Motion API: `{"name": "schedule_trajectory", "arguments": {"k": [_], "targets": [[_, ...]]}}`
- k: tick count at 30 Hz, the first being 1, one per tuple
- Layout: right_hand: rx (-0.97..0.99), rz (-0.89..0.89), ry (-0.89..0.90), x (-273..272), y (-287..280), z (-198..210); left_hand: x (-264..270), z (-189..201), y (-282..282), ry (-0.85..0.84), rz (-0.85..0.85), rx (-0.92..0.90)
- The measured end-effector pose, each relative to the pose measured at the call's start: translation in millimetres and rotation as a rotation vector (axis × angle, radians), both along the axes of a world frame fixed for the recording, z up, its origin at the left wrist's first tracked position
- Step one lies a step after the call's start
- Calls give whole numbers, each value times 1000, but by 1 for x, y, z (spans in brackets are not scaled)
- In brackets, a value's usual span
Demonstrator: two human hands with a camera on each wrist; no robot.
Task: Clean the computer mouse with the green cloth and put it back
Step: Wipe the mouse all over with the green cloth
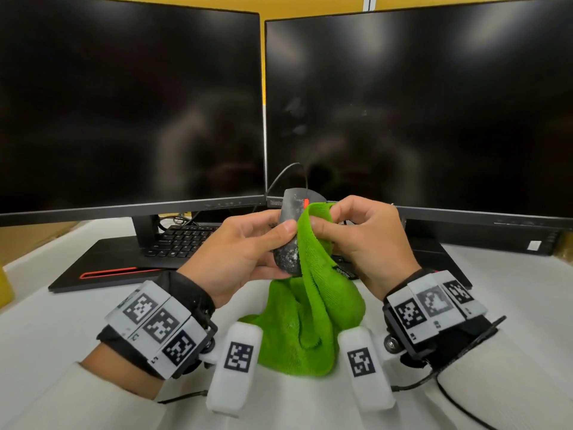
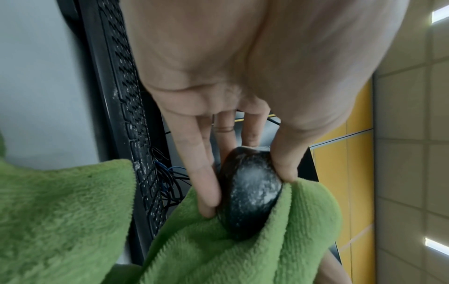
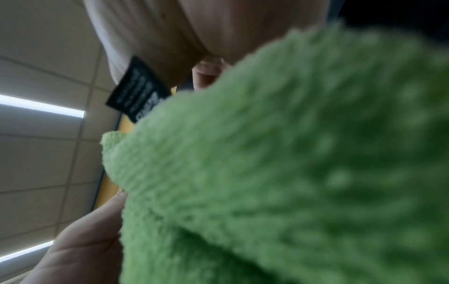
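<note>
Head view: the computer mouse (image 1: 290, 234) is held off the surface (image 1: 511, 321) at frame centre, just below the seam between two dark monitors (image 1: 130, 103). Its long axis runs near vertical in the frame — cable end and red wheel toward the top, rounded tail toward the bottom. The left hand (image 1: 245, 252) grips it from the left, thumb across its face, fingers round the far side. The right hand (image 1: 362, 240) stands immediately to the right, fingers curled on a fold of the green cloth (image 1: 313, 305), which lies against the mouse's right flank; the rest of the cloth hangs to a heap on the surface at lower centre.

Left wrist view: the mouse (image 2: 250, 192) sits between thumb and fingers, with white powdery residue across its back; the cloth (image 2: 218, 249) wraps its lower end.

Right wrist view: cloth (image 3: 291, 173) fills most of the frame, blurred; a black label (image 3: 138, 90) shows at upper left.

Judgement: the residue lies on the left and lower portion, on the side away from the cloth hand — the wipe must travel leftward and along the long axis. The right hand is the working one; the left only steadies. A keyboard (image 1: 183, 240) lies behind the left hand.
</note>
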State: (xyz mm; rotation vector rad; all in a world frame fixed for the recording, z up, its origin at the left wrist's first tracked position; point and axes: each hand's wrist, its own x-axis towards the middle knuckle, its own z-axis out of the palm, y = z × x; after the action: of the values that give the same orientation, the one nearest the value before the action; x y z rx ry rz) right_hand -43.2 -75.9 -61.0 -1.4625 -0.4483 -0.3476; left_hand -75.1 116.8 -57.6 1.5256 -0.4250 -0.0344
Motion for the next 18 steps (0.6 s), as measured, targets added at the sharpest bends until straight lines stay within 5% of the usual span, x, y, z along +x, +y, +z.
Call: {"name": "schedule_trajectory", "arguments": {"k": [18], "targets": [[-105, -29, -71, 1, -6, 1, 1, 2, 2, 54, 57, -26]]}}
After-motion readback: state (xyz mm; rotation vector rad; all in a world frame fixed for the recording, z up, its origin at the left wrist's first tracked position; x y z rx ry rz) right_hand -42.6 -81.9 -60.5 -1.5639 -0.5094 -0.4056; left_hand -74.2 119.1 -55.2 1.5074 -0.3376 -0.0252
